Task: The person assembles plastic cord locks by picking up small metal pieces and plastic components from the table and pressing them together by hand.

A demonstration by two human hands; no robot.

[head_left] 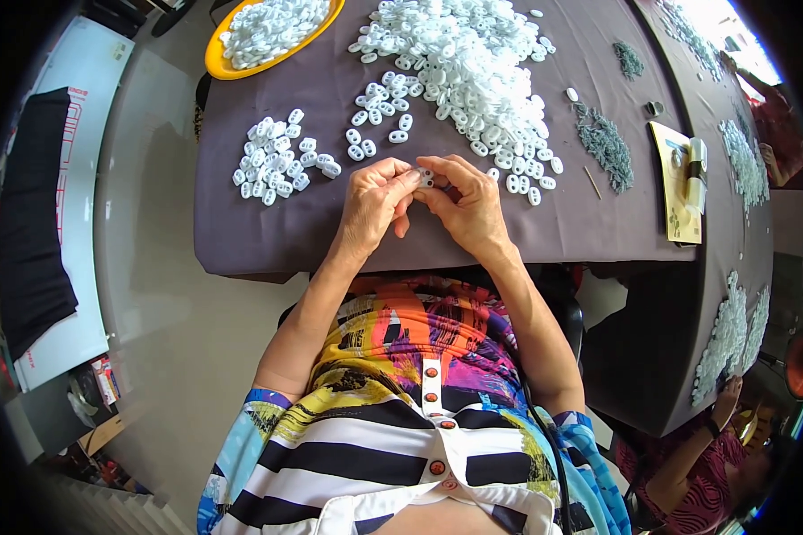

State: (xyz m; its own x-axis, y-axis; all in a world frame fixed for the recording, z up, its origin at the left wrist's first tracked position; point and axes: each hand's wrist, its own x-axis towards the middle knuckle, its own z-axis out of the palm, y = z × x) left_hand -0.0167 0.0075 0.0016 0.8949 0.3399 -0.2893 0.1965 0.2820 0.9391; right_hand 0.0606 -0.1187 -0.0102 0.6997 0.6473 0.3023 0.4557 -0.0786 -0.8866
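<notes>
Both of my hands meet above the table's near edge, pinching one small white oval plastic piece (425, 178) with dark holes. The thumb and fingers of my left hand (376, 198) close on its left side. From the right, my right hand (467, 203) grips the same piece, and the fingers hide much of it. A small heap of white two-hole pieces (277, 159) lies left of my hands. Several loose ones (398, 136) are just beyond them, and a large pile of them (464, 67) spreads farther back.
A yellow bowl (215, 61) full of white pieces stands at the far left. Small grey parts (607, 147), a thin stick (592, 181) and a yellow card (667, 187) with a pale roll (696, 174) lie right. Another person's hand (729, 399) touches white pieces at the lower right.
</notes>
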